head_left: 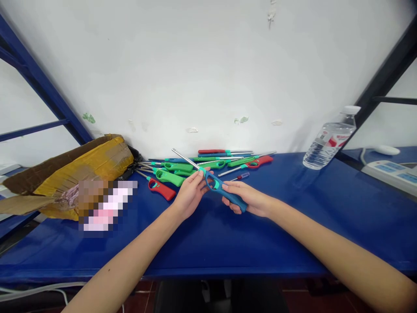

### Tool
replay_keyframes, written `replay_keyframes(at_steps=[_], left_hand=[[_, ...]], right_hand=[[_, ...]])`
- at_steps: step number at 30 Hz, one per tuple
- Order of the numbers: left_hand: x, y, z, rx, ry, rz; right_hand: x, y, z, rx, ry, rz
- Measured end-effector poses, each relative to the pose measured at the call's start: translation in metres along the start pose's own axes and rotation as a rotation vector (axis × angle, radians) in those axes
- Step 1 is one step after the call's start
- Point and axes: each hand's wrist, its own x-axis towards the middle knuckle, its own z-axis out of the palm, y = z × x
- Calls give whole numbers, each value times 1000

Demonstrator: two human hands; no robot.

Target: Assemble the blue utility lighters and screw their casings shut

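Observation:
A blue long-necked lighter (pixel 230 196) with a teal trigger is held above the table, its metal tube slanting up to the left. My right hand (pixel 249 198) is wrapped round the handle. Fingers of my left hand (pixel 191 193) grip it near the teal collar where the tube begins. Behind my hands lies a pile of similar lighters: green ones (pixel 170 177), a red one (pixel 162 189) at the left and another red one (pixel 260 161) at the right. A small screwdriver (pixel 243 175) with a clear purple-red handle lies just behind my right hand.
An open cardboard box (pixel 87 167) with yellow tape stands at the left, a blurred pinkish patch beside it. A water bottle (pixel 330 141) stands at the back right, near a white power strip (pixel 391 174). A white wall (pixel 208 78) closes off the back of the blue table (pixel 293 243).

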Motion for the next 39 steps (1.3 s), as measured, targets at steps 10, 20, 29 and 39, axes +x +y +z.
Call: replay_keyframes(at_steps=[10,20,29,39], left_hand=[[-1,1,0,7,-52,12],[4,-6,-5,77,77,52],[1,-6,0,158,181,55],[2,-7,1,143,336,127]], right_hand=[[-2,-4,-1,-10,11,79],[-1,3,-16,-1004,329,-481],[-4,-3,-23,-1064,195,-406],[-3,0,-19,-1159,271,-436]])
